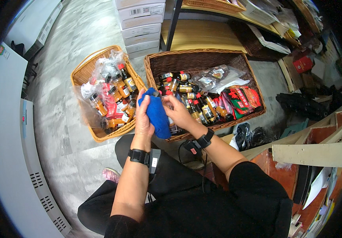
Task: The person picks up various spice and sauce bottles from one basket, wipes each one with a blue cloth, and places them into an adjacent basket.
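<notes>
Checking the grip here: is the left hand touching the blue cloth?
Touching. The head view shows the left hand wrapped around the blue cloth, fingers pressed against its side with no gap, above the two wicker baskets.

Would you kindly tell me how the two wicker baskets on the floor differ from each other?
The light basket is pale tan, while the dark basket is deep brown. The light basket is the smaller one; the dark basket is wider and rectangular. In the light basket the bottles lie among clear plastic bags; the dark basket also holds flat red and green packets. Both are woven and hold small sauce bottles with red caps.
</notes>
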Demonstrator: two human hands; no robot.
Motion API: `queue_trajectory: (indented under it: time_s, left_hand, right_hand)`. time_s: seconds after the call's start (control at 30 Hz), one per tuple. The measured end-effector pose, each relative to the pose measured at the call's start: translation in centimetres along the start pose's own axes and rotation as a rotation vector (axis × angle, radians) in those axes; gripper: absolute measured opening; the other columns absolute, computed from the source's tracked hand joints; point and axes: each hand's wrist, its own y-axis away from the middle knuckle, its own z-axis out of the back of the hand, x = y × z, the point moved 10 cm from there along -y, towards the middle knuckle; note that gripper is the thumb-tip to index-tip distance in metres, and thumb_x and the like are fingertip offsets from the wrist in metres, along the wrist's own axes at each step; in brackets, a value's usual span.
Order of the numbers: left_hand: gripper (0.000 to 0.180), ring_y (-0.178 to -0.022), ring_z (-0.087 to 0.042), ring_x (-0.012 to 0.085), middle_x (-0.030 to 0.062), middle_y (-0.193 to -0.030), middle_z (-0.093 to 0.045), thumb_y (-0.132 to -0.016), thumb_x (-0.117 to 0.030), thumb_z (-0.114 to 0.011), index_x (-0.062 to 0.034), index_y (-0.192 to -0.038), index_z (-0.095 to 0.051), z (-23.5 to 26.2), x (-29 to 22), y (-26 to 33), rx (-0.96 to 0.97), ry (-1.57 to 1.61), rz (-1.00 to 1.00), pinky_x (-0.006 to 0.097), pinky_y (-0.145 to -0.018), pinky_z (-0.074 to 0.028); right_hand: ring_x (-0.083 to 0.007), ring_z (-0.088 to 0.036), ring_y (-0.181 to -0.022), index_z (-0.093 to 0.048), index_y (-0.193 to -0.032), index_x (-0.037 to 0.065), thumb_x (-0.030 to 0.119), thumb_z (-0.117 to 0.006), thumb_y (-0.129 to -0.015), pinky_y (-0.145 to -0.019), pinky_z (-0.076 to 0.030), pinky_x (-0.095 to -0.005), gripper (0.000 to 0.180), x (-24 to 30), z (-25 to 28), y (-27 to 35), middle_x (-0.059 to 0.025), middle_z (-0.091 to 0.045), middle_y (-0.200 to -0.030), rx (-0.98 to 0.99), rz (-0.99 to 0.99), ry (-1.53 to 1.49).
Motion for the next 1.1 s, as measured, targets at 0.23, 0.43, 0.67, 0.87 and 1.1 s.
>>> queue_trajectory:
  time_s: [0.23, 0.43, 0.67, 0.87, 1.1]
  left_hand:
    - [0.036, -0.086, -0.057, 0.0141, 0.0075, -0.1, -0.058, -0.082, -0.016, -0.062, -0.0054, -0.114, -0.05, 0.7, -0.1, -0.1, -0.037, -0.037, -0.009, 0.026, -0.075, -0.048]
    - [0.023, -0.075, -0.06, 0.0147, 0.0069, -0.088, -0.061, -0.084, -0.021, -0.061, -0.0056, -0.1, -0.055, 1.9, -0.4, -0.5, -0.103, -0.128, -0.103, 0.027, -0.067, -0.051]
    - [0.044, -0.085, -0.057, 0.0142, 0.0075, -0.098, -0.06, -0.076, -0.014, -0.068, -0.0063, -0.115, -0.049, -2.2, -2.2, 1.1, 0.062, -0.643, -0.285, 0.028, -0.075, -0.048]
    - [0.023, -0.076, -0.056, 0.011, 0.0045, -0.084, -0.059, -0.075, -0.014, -0.067, -0.0058, -0.095, -0.059, -0.9, -1.9, 1.0, -0.002, -0.598, -0.187, 0.024, -0.068, -0.047]
    - [0.016, -0.07, -0.058, 0.0146, 0.0044, -0.08, -0.058, -0.081, -0.021, -0.06, -0.0092, -0.089, -0.053, 1.2, 1.4, 0.5, 0.003, -0.128, 0.181, 0.027, -0.062, -0.05]
  right_hand:
    - [-0.0201, -0.047, -0.11, -0.038, -0.127, 0.002, 0.014, -0.053, -0.085, -0.092, -0.039, -0.031, 0.046, 0.8, -0.3, 1.2, -0.0115, -0.045, -0.121, 0.138, 0.039, 0.247]
    - [-0.0329, -0.054, -0.107, -0.033, -0.131, 0.003, 0.027, -0.058, -0.079, -0.088, -0.043, -0.0356, 0.063, 1.7, -1.2, 1.8, -0.0229, -0.054, -0.115, 0.185, 0.014, 0.399]
    - [-0.0356, -0.06, -0.067, -0.042, -0.12, 0.001, 0.03, -0.063, -0.072, -0.058, -0.051, -0.041, 0.06, 5.1, -0.6, 2.0, -0.021, -0.058, -0.077, 0.058, 0.305, 0.899]
    - [-0.0347, -0.06, -0.066, -0.046, -0.119, 0.001, 0.028, -0.067, -0.069, -0.059, -0.051, -0.0402, 0.061, 6.4, -1.0, 2.6, -0.0198, -0.058, -0.075, 0.23, 0.344, 1.005]
    - [-0.0313, -0.061, -0.082, -0.05, -0.12, 0.007, 0.018, -0.072, -0.066, -0.074, -0.049, -0.0362, 0.06, 6.9, -0.5, 3.1, -0.0171, -0.063, -0.09, 0.436, 0.182, 0.82]
